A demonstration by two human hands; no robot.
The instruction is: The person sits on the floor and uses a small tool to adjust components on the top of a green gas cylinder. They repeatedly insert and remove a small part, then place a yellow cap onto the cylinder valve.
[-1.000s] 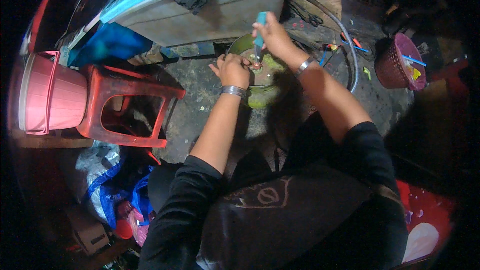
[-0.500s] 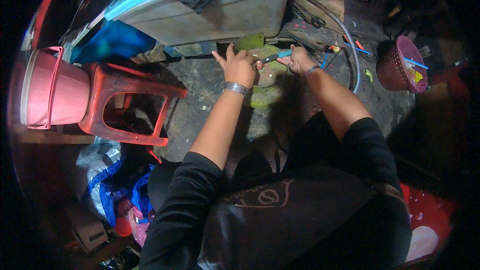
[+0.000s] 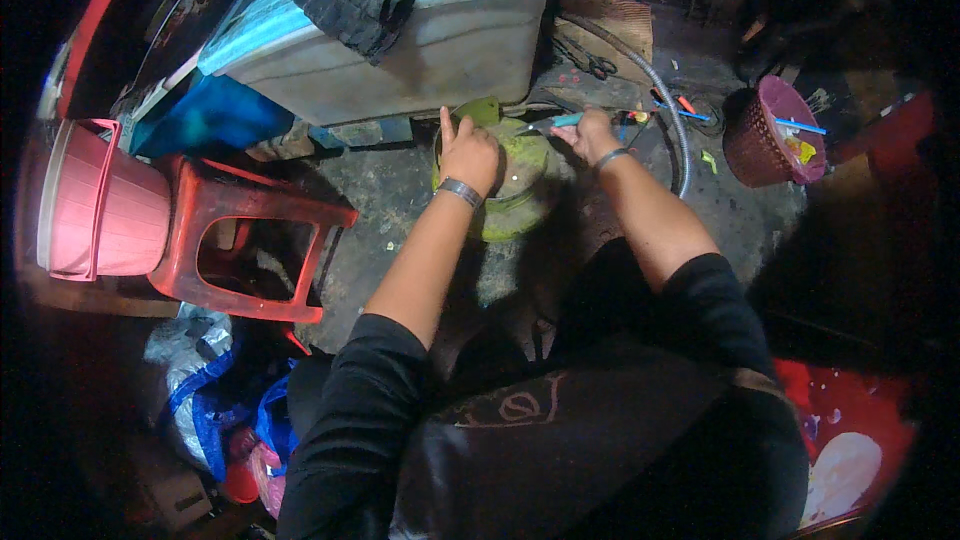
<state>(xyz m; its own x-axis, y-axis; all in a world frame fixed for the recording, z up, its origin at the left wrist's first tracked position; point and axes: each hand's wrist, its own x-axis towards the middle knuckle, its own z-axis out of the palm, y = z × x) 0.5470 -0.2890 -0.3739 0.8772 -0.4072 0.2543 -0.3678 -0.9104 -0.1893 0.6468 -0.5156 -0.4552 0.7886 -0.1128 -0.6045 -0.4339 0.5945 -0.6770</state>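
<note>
A dirty green metal cylinder (image 3: 512,217) with a raised collar stands on the floor in front of me. My left hand (image 3: 468,155) rests on its top, index finger raised and the other fingers curled; what they grip is hidden. My right hand (image 3: 592,137) is closed on a teal-handled tool (image 3: 563,122), held almost level, its metal end reaching over the cylinder's top just right of my left hand. I cannot make out what that end touches.
A pink bucket (image 3: 115,200) lies beside a red stool (image 3: 230,190). Behind the cylinder sits a grey tub (image 3: 390,50) with a blue lid. A grey hose (image 3: 678,130) and a pink basket (image 3: 760,140) are at right, bags (image 3: 205,380) lower left.
The tool has swung from upright to nearly level as my right hand moved right and down. My left index finger is now raised. The whole view has shifted a little.
</note>
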